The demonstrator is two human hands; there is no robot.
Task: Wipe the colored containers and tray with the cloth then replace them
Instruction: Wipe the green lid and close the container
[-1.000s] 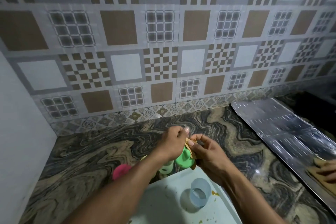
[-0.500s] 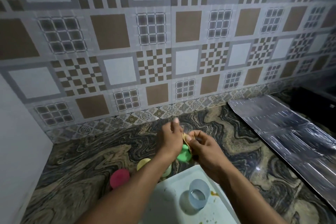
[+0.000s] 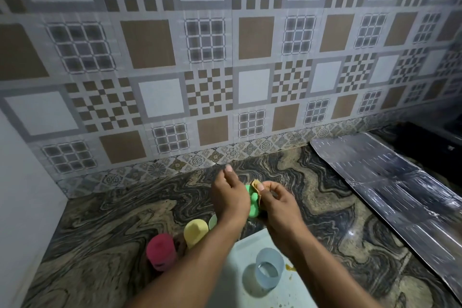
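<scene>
My left hand [image 3: 231, 197] grips a green container [image 3: 253, 204] above the marble counter. My right hand [image 3: 277, 204] presses a small tan cloth [image 3: 256, 184] against the container's right side and top. A blue translucent container [image 3: 268, 271] stands on the pale tray [image 3: 240, 290] near the bottom edge. Left of my left forearm, a pink container [image 3: 161, 254] and a yellow container [image 3: 195, 231] stand on the counter. A pale green container [image 3: 213, 221] peeks out behind my left wrist, mostly hidden.
The marble counter [image 3: 112, 227] meets a patterned tile wall [image 3: 225, 70] at the back and a white wall [image 3: 22, 195] on the left. A shiny foil sheet [image 3: 390, 187] covers the counter on the right. Yellowish crumbs [image 3: 290, 269] lie on the tray.
The view shifted, and a hand seen at the right edge one second ago is gone. My hands stay on the green container, with the cloth moving over it; the yellow container came into view.
</scene>
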